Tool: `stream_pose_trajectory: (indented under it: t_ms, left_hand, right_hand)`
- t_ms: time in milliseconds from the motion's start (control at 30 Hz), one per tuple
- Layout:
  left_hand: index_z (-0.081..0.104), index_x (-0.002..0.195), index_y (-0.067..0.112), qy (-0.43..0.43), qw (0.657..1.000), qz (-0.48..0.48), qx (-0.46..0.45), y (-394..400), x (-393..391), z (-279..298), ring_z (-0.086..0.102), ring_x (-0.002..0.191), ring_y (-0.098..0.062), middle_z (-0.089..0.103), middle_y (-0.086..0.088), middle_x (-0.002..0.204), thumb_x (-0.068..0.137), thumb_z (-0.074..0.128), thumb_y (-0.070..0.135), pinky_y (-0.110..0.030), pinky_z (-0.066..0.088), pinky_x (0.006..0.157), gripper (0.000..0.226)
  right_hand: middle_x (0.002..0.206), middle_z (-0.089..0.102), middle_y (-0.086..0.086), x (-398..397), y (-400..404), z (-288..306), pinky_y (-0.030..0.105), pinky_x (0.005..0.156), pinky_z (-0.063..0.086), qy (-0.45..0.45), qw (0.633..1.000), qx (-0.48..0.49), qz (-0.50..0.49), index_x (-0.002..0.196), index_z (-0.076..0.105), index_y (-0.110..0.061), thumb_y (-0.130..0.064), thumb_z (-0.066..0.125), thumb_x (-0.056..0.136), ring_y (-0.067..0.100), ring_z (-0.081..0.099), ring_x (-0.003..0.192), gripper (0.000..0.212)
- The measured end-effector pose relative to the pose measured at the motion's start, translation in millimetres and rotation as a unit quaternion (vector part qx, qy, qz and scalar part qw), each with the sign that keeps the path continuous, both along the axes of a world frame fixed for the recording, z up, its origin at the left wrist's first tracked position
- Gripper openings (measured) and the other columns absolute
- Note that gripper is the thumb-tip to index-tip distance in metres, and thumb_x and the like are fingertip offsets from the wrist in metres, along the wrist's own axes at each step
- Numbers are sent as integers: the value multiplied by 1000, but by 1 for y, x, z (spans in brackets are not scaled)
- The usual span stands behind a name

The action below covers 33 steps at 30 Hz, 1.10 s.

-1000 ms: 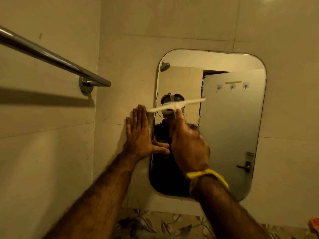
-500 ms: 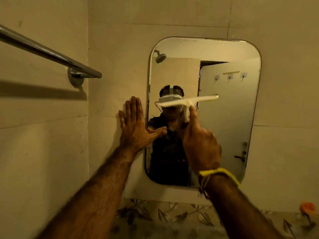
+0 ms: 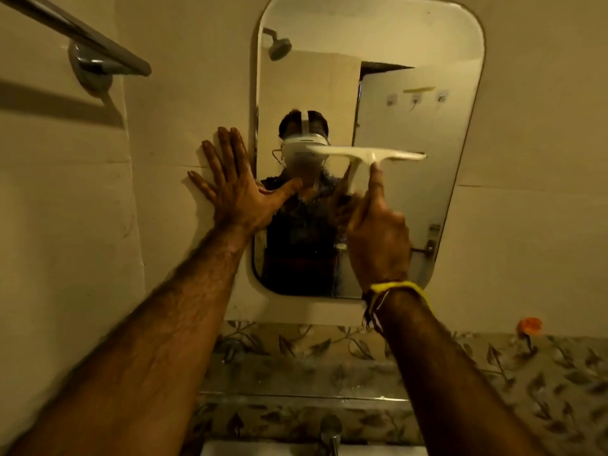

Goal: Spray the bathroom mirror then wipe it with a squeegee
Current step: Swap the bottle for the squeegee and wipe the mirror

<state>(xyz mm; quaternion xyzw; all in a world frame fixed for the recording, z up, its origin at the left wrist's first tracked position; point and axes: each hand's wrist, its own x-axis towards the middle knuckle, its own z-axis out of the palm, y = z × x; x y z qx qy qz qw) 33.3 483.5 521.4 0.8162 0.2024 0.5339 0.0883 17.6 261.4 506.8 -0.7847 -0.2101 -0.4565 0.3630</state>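
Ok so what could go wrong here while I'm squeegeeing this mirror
1. The left hand lies flat on the wall tile, its thumb over the mirror edge; it could smudge the glass there.
2. The right hand grips the squeegee only by its short handle; the blade may tilt and leave streaks.

A chrome towel bar (image 3: 82, 37) is mounted upper left, a tap (image 3: 330, 434) below floral tiles (image 3: 493, 373).

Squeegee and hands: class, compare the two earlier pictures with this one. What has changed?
The right hand has carried the squeegee rightwards across the mirror, from its left edge towards the middle. Its grip is unchanged. The left hand stays flat on the wall at the mirror's left edge.
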Motion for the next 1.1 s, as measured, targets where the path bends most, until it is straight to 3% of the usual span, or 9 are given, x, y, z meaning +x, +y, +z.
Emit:
stream_pose_trajectory:
  t_ms: [133,233,300,467,667,767,900,1000,1100]
  left_hand:
    - [-10,159,16,36,999,10,36,-1,-3,-7,-12,152,-42,-12,-15,167,56,28,107,-73,-12,107,142]
    - [-6,159,15,34,997,30,62,3,-1,-13,-4,152,-44,-5,-18,167,65,27,103,-76,-4,110,133]
    - [-4,160,16,11,997,36,73,8,4,-17,-1,153,-43,-1,-17,167,75,28,97,-76,-1,111,121]
    - [-2,161,21,-50,994,40,88,14,13,-24,-1,154,-39,0,-13,168,85,33,87,-65,-13,114,106]
    - [8,160,20,-93,990,52,95,10,15,-26,9,153,-40,13,-14,167,85,37,85,-44,-32,109,104]
    - [8,160,22,-82,991,51,92,13,15,-24,11,152,-41,14,-15,166,83,37,87,-43,-32,108,105]
    - [4,161,26,-58,993,48,96,21,18,-22,11,152,-42,13,-15,166,81,38,89,-44,-33,107,108]
    - [-1,160,31,-48,995,34,84,26,23,-22,12,152,-41,13,-15,166,79,40,90,-56,-21,111,109]
    - [-12,156,41,-46,997,6,69,28,21,-22,8,153,-38,12,-15,167,77,43,91,-45,-27,109,108]
  right_hand:
    - [55,51,-5,16,-9,21,26,38,49,-47,997,63,-7,153,21,-25,-37,23,95,9,51,43,59]
    - [55,42,-14,40,-26,66,15,36,32,-45,990,122,-58,151,29,-24,-26,37,97,1,44,44,55]
    - [54,41,-15,46,-32,60,12,36,26,-39,988,130,-72,151,30,-25,-24,42,98,0,41,43,55]
    - [53,39,-12,35,-27,-26,22,39,44,-2,992,117,-49,153,22,-27,-28,41,99,3,41,43,57]
    - [57,39,-16,58,-44,37,5,36,21,-19,979,181,-92,149,36,-25,-24,38,95,-2,40,44,53]
    - [55,39,-16,49,-37,18,5,35,27,-4,980,179,-87,149,36,-23,-22,41,98,-1,43,43,51]
    - [55,41,-11,19,-23,-43,15,40,40,49,989,134,-49,152,26,-25,-26,40,100,1,44,46,54]
    - [53,43,-12,20,-24,-13,10,33,36,31,986,158,-29,150,34,-21,-23,42,100,0,45,42,51]
    - [54,47,-13,24,-29,40,9,32,35,29,983,179,-23,146,40,-18,-22,44,100,-1,50,42,46]
